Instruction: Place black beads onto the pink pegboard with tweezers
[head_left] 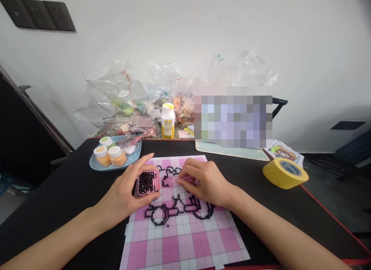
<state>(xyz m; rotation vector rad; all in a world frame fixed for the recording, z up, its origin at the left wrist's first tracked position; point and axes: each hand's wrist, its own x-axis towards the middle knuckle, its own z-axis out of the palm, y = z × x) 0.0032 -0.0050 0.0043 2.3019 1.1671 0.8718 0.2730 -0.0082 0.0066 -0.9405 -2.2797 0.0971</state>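
Note:
My left hand [129,187] grips a small pink tray [158,181] by its edges, thumb below and fingers above. Black beads [147,181] fill most of the tray. In my right hand [199,179] is a pair of pink tweezers [185,178], pinched between thumb and fingers, with the tips pointing left over the board. Under both hands lies a pegboard [162,246] on a pink and white checked pattern. Black bead outlines [159,223] run across its upper half, and my right hand covers part of them.
A blue plate [95,166] with lidded jars [117,157] stands left. Behind are a white-and-yellow bottle [168,121] and clear plastic bags [116,88]. A blurred screen [234,119] stands back right, near a yellow tape roll [285,173] on the black table [72,192].

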